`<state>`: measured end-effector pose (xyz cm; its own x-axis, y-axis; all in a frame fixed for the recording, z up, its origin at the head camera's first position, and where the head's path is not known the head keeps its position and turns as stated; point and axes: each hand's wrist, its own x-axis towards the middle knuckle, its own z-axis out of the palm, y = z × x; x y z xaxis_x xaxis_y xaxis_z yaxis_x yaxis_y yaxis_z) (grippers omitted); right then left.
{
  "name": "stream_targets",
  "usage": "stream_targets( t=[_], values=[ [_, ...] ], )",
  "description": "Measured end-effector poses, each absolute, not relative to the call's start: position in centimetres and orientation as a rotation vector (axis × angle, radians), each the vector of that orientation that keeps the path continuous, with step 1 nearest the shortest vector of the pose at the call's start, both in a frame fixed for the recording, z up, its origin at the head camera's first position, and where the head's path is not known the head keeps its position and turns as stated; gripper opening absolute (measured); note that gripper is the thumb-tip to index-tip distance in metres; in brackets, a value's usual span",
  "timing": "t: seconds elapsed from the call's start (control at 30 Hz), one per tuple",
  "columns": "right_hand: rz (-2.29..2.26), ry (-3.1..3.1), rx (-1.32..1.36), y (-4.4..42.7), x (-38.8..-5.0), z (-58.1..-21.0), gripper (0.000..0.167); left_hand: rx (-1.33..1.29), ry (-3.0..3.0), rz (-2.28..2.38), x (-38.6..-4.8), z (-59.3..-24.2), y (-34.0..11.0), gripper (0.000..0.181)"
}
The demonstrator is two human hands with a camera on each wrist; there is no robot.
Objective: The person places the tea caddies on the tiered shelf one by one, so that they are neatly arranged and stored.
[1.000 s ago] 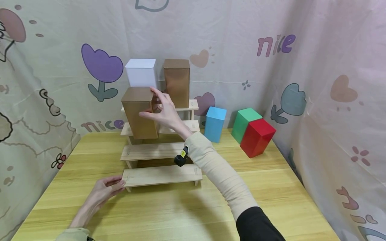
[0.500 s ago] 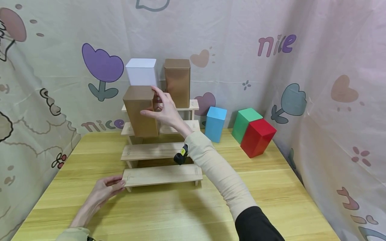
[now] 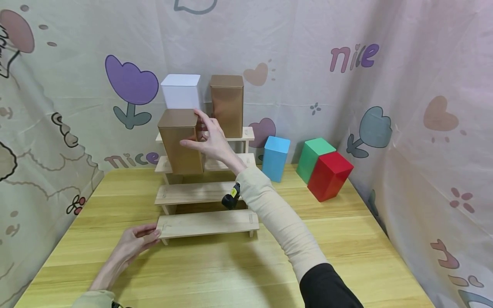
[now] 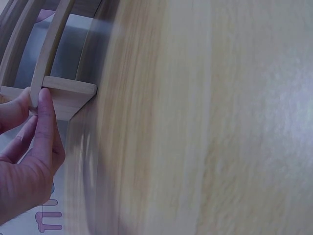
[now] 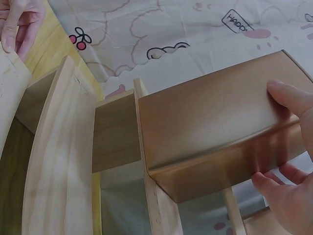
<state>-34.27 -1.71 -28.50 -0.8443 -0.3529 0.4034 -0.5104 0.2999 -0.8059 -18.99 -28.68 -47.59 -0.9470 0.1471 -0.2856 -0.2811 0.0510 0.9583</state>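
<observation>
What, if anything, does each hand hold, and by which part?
The right hand holds the front brown box by its upper right side; the left hand pinches the bottom shelf by its left end.

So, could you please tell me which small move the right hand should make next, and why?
The right hand should probably ease the front gold box slightly backward before releasing it: its base appears close to the front edge of its shelf, while the left hand pinches the lowest step, perhaps for steadiness.
</observation>
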Motion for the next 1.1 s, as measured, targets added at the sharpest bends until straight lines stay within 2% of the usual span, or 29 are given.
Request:
stream_targets(
  t=[0.6, 1.1],
  values=[
    [1.569, -2.434, 0.792, -1.62, -34.29, -28.47, 0.096, -0.134, 2.072, 1.939, -18.81, -47.45, -28.54, 0.069],
    [1.601, -2.421, 0.808, -1.59, -34.15, -28.57, 0.097, -0.161, 2.04, 1.967, -18.95, -47.63, -28.55, 0.064]
  ],
)
